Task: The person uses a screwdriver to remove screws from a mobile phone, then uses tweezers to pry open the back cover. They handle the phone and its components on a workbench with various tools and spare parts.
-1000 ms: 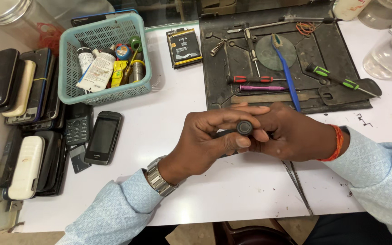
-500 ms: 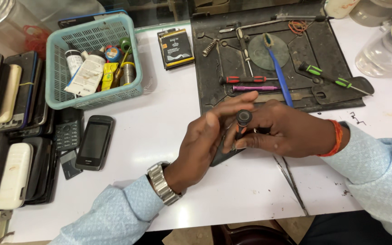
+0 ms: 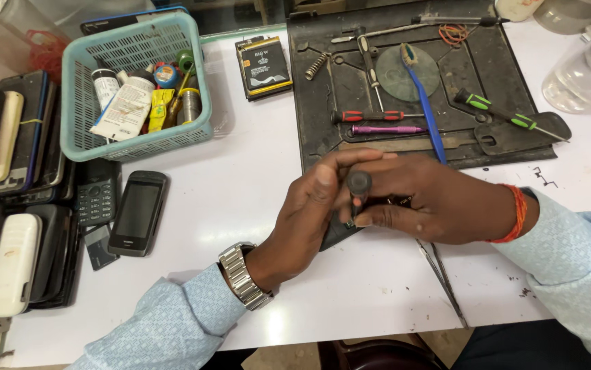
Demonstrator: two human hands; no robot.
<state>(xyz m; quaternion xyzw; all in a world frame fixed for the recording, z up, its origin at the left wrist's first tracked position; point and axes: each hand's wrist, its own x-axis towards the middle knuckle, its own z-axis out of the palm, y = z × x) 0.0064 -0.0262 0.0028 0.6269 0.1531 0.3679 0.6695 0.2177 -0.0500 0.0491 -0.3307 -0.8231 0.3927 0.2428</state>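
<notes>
My left hand (image 3: 309, 212) and my right hand (image 3: 432, 199) meet over the white table (image 3: 241, 205), just in front of the black work mat (image 3: 323, 130). Under both hands lies a small dark flat device (image 3: 340, 233), mostly hidden. My left hand steadies it from the left. My right hand holds a small screwdriver (image 3: 358, 186) with a round dark cap, standing nearly upright with its tip down on the device. A metal watch sits on my left wrist, an orange thread on my right.
A teal basket (image 3: 138, 137) of tubes and small bottles stands at the back left. Several phones (image 3: 15, 199) lie along the left edge, and a dark phone (image 3: 136, 212) lies nearer. Screwdrivers, a blue toothbrush (image 3: 425, 103) and a phone battery (image 3: 262, 66) lie behind. Tweezers (image 3: 443, 274) lie by my right wrist.
My hands stay together on the device while the screwdriver tilts up to near vertical. The view has shifted slightly.
</notes>
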